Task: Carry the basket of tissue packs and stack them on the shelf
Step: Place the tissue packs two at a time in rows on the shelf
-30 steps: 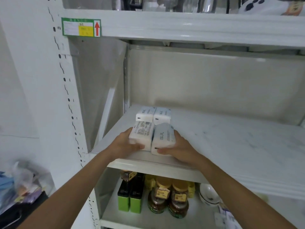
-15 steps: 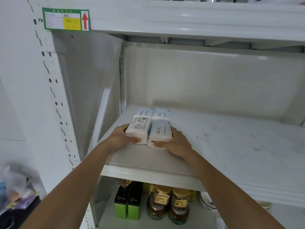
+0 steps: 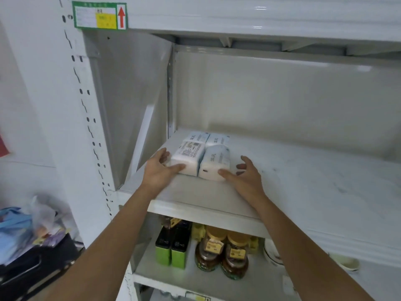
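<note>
Hands (image 3: pixel 204 173) loosened since earlier grip, fingers spread, apparently just touching tissue packs (image 3: pixel 200 158) on shelf (image 3: pixel 303 181).

Two bare forearms come into view from the bottom edge. No sleeve shows on either one. The left hand (image 3: pixel 156 170) and right hand (image 3: pixel 247 175) wear no gloves, rings, watch or wristband.

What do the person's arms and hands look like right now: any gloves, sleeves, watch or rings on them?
Both are bare. The left hand and right hand wear no gloves, and no ring shows on the fingers that can be seen. Both forearms are uncovered up to the frame's bottom edge: no sleeve, watch, strap or wristband is in view. Anything worn higher up the arms lies outside the picture.
</note>
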The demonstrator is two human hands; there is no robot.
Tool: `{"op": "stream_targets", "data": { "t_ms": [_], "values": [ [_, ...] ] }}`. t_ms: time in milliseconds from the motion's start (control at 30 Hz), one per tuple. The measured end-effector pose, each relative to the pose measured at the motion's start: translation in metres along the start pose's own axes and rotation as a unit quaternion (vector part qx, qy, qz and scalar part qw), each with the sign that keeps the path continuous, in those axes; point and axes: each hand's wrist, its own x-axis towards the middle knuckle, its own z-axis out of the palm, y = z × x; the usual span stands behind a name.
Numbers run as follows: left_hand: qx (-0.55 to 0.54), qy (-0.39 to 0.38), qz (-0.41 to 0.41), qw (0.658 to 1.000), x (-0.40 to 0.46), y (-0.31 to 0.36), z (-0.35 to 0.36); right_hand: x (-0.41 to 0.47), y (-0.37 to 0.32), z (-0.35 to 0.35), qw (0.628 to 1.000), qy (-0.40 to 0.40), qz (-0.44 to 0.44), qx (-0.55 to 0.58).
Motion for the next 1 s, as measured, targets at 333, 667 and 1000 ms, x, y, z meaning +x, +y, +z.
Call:
{"op": "stream_targets", "data": {
  "t_ms": [333, 667, 1000],
  "values": [
    [-0.189, 0.003, 0.031, 0.981, -0.097, -0.013, -0.009, -0.108, 0.034, -0.045, 0.971, 0.049, -0.235, 0.018],
    [0.041, -0.223, 0.028, 0.974, -0.179, -0.094, 0.062, -0.213, 0.176, -0.057, 0.971, 0.059, -0.214, -0.091],
    [0.387, -0.441, 0.024, 0.81, -0.234, -0.211, 0.143, -0.296, 0.336, -0.091, 0.893, -0.232, 0.256, -0.287]
  ]
}}
